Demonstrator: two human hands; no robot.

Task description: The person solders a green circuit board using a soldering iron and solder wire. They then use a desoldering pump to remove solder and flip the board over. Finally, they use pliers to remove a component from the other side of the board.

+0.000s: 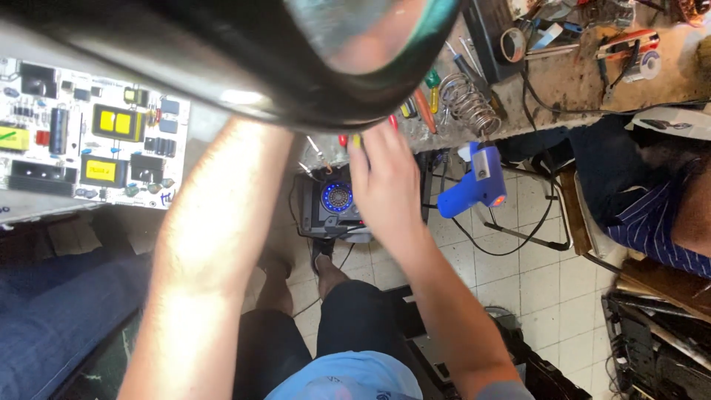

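Observation:
My right hand [385, 185] reaches over the bench edge, fingers stretched out, its tips at several small red and yellow tool handles [348, 139]. It holds nothing that I can see. Below it sits a black device with a round blue light [337, 198]. My left forearm [215, 244] runs up to a large black curved object [244, 81] that fills the top of the view. My left hand is hidden behind that object, so its grip cannot be seen.
A white circuit board [89, 133] with yellow and black parts lies at the left. A coiled wire stand [466, 104] and a blue glue gun [474, 185] sit at the bench edge. Another person in a striped shirt [659, 222] is at the right. Blue denim [52, 311] shows lower left.

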